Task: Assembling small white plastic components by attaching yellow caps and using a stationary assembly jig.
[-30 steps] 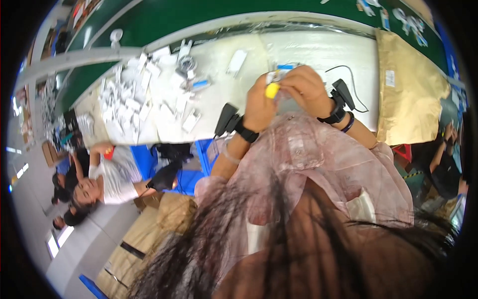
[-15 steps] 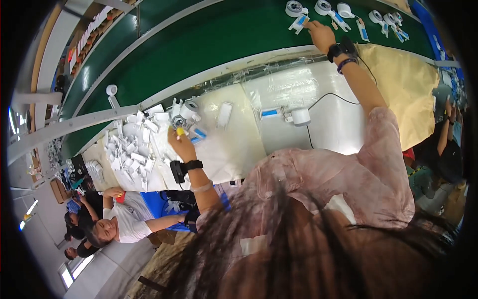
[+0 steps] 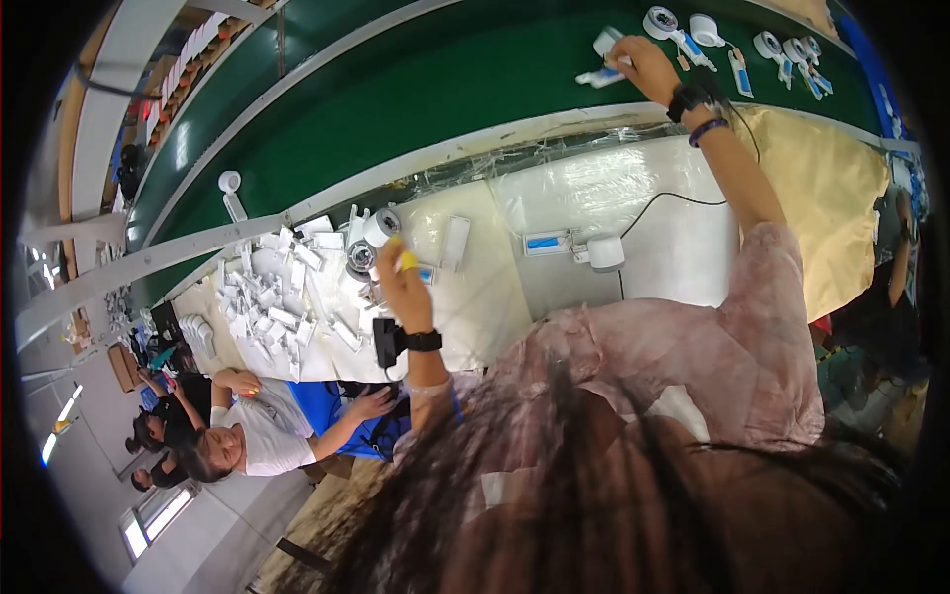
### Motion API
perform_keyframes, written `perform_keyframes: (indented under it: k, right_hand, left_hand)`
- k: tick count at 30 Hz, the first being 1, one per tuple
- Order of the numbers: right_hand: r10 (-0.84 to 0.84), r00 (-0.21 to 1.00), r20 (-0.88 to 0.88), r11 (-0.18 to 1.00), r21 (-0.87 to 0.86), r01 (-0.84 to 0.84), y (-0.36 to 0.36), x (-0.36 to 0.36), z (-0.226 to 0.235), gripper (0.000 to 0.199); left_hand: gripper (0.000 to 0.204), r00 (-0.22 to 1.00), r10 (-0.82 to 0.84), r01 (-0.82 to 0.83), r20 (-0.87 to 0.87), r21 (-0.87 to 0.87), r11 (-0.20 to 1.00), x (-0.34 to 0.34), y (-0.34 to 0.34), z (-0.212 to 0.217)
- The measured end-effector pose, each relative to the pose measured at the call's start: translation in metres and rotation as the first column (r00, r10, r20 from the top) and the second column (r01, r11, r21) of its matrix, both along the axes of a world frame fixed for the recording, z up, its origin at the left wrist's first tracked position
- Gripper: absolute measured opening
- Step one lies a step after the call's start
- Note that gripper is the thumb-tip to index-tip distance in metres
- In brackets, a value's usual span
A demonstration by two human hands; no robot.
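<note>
Your right hand (image 3: 643,61) stretches far out over the green conveyor belt (image 3: 416,89), fingers closed on a small white-and-blue part (image 3: 602,59) that lies on the belt. A black watch and a purple band sit on that wrist. Just beyond the hand, further along the belt, a row of round white devices (image 3: 693,28) and flat blue-and-white pieces runs toward the belt's far end.

Your left hand (image 3: 401,287) is well apart from the belt, over the white worktable (image 3: 485,297) on the belt's near side. It wears a yellow finger cot, and its fingers reach into a cluster of round white camera-like units (image 3: 374,238); whether they actually grip one you cannot tell from here. A black strap device sits on that wrist. Beside the hand, away from the belt's busy end, a heap of small white packets (image 3: 282,297) covers the table. Between your two arms, near the belt's edge, a small white puck on a black cable (image 3: 606,252) rests next to a blue-marked tag (image 3: 547,242).
</note>
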State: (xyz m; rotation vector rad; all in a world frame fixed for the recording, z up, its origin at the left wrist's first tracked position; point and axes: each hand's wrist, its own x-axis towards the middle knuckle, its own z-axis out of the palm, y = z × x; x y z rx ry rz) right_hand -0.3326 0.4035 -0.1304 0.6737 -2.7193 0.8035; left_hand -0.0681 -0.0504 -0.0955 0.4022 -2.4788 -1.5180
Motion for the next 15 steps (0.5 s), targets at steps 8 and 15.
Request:
perform_keyframes:
  k: [8, 15]
  right_hand:
    - [0.541, 0.669, 0.509, 0.604, -0.789, 0.112, -0.085, 0.142, 0.059, 0.019]
    - [0.782, 0.452, 0.43, 0.367, -0.903, 0.225, -0.14, 0.224, 0.106, 0.014]
  left_hand:
    - [0.062, 0.874, -0.451, 0.475, -0.18, 0.125, 0.871, -0.021, 0.113, 0.029]
    - [0.04, 0.761, -0.63, 0.594, -0.155, 0.556, 0.581, -0.016, 0.116, 0.063]
